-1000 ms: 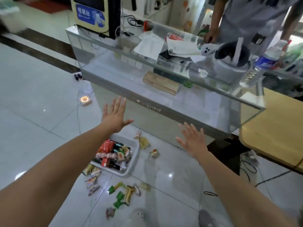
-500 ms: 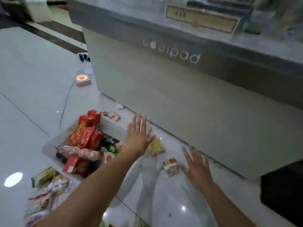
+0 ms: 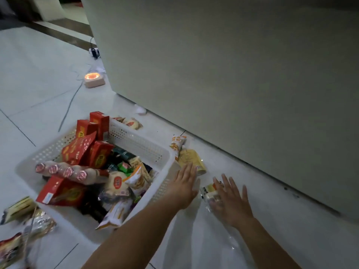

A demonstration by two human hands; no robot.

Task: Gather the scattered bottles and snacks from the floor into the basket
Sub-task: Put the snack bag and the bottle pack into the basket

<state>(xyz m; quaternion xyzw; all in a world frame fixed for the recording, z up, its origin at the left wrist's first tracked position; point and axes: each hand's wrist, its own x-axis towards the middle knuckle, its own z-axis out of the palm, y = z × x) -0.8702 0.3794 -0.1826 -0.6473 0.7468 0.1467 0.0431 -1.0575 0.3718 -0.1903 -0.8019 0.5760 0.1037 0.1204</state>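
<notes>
A white perforated basket (image 3: 139, 141) stands on the tiled floor, filled with red boxes, small pink-capped bottles (image 3: 66, 171) and snack packets. My left hand (image 3: 184, 185) is open, fingers straight, over the basket's right corner. My right hand (image 3: 229, 200) is open with fingers spread, lying on a small clear-wrapped snack (image 3: 208, 190) on the floor. A yellow packet (image 3: 191, 159) and an orange-white packet (image 3: 177, 141) lie just beyond my left hand. Another round snack (image 3: 130, 122) lies behind the basket.
A tall pale counter wall (image 3: 233, 74) rises close on the right. More packets (image 3: 19, 208) lie on the floor at the lower left. A glowing orange device (image 3: 94, 79) with a cable sits farther back on the floor.
The view has dropped closer to the floor. Both hands moved down: the right one now lies on the small wrapped snack, the left sits by the basket's right corner.
</notes>
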